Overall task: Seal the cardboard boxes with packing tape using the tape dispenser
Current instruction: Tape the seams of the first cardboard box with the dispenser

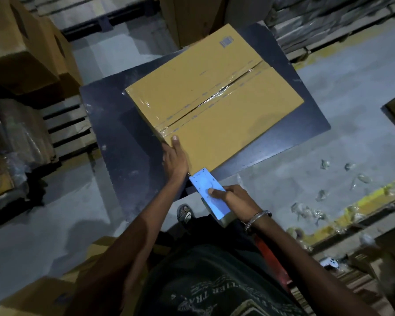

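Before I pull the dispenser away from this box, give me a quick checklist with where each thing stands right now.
1. Centre seam tape: runs the length of the cardboard box top, wrinkled in places; ok.
2. Left hand: flat on the near edge by the tape end, thumb on top; ok.
3. Right hand: grips the tape dispenser; ok.
4. Dispenser position: at the box's near corner, below the top; ok.
5. Tape cut from the roll: cannot tell.
6. Box seated on the dark table: ok.
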A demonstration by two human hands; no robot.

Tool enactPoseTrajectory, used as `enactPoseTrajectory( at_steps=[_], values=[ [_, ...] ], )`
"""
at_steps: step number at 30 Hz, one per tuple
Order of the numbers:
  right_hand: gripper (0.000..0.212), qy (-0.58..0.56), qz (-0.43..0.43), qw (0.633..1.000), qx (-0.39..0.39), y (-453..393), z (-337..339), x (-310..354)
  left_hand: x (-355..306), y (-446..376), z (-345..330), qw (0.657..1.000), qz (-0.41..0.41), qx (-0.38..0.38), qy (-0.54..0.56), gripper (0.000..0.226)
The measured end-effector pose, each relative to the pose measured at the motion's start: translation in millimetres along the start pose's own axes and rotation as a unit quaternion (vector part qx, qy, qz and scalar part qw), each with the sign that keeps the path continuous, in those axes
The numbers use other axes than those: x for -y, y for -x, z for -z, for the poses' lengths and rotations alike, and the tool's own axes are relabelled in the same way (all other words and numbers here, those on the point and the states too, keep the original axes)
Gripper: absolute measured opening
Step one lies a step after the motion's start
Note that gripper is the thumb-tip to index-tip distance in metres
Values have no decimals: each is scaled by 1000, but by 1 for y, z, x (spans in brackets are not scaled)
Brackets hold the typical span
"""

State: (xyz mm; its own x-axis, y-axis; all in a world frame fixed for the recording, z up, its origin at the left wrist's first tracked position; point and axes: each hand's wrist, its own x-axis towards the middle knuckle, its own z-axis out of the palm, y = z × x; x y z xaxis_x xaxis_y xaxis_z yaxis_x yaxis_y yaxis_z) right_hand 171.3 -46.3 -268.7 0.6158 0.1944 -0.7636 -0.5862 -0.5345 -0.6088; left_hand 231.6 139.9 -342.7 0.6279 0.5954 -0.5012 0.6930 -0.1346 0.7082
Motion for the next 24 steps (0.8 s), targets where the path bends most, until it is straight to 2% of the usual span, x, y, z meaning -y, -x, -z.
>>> enactPoseTrajectory(
  at_steps=[4, 9, 14, 24],
  values=[
    [34, 31, 14, 999, -19, 3, 5, 5, -14, -13, -4, 1000, -24, -3, -7, 77],
    [63, 32, 23, 999, -31, 6, 0, 3, -19, -25, -6, 999, -37, -2, -3, 78],
    [43, 35, 18, 998, -41, 9, 1, -24, -19, -22, -5, 999, -47, 4, -11, 78],
    [41, 144, 25, 988, -55, -23, -12, -33, -22, -17, -5, 999, -51, -3, 9, 73]
  ],
)
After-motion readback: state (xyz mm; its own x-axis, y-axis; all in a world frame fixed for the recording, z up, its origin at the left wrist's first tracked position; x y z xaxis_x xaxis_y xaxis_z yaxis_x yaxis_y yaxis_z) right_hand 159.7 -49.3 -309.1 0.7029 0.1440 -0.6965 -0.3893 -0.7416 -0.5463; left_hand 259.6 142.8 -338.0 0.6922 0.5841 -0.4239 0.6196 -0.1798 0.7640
